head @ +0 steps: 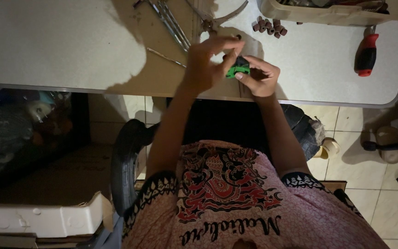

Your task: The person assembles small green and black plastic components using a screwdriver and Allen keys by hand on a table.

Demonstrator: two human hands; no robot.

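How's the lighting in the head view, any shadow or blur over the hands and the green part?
Head view: bright light on the white table; a hard shadow covers the left hand, right hand and green part; the floor is dim; no notable blur.

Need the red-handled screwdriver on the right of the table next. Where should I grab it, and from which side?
Probably the red and black handle, from above: the screwdriver lies flat with bare table on both sides of it. Its metal end points toward the beige tray, which crowds that end. The right hand, now on the green part, is nearer than the left hand.
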